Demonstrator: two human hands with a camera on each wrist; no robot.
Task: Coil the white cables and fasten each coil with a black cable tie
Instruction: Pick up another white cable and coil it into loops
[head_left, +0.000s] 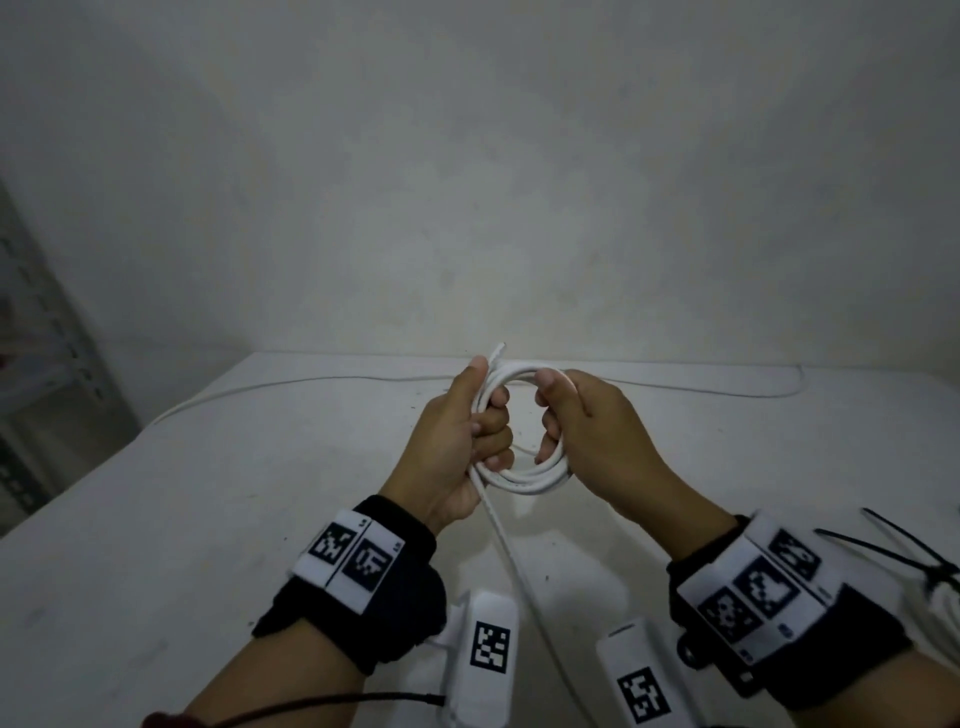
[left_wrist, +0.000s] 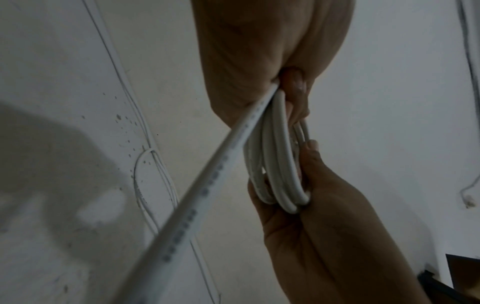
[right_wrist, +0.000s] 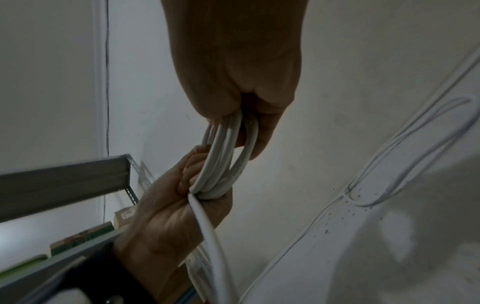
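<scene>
The loose tail of the white cable (head_left: 514, 561) is running from the near table edge at 6 o'clock up into the left hand (head_left: 447, 447), so its long axis is lying along the 6-to-12 line, nearer the left hand than the right. Just beyond, the left hand is clenching the 9 o'clock side of the coil (head_left: 524, 475), thumb up, while the right hand (head_left: 597, 441) is curling round the 3 o'clock side; the coil is hanging above the table (head_left: 208, 519), between the two hands. The black cable ties (head_left: 904, 551) are lying at 4 o'clock, beside the right wrist, so the right hand is probably the one to reach them. Farther out, another cable (head_left: 675, 387) is trailing along the far edge at 12 o'clock, leaving open room in between.
</scene>
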